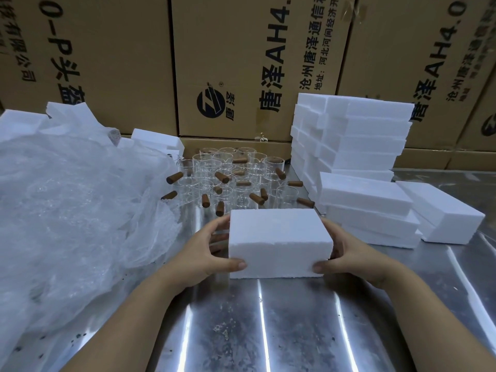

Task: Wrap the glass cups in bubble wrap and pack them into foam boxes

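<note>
A foam box (279, 237) sits near on the metal table (268, 326), a hand at each end. Behind it stand the glass cups (230, 178); bubble wrap (75, 205) lies left, stacked foam boxes (354, 140) right, cartons (233, 63) at the far edge.

shiny steel table (268, 331), printed cardboard cartons (236, 63) stacked behind

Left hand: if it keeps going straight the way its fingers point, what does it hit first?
The left hand already grips the foam box, fingers aimed forward-right along its end. Pushed on, it would likely reach the glass cups behind first; depth is unclear.
</note>
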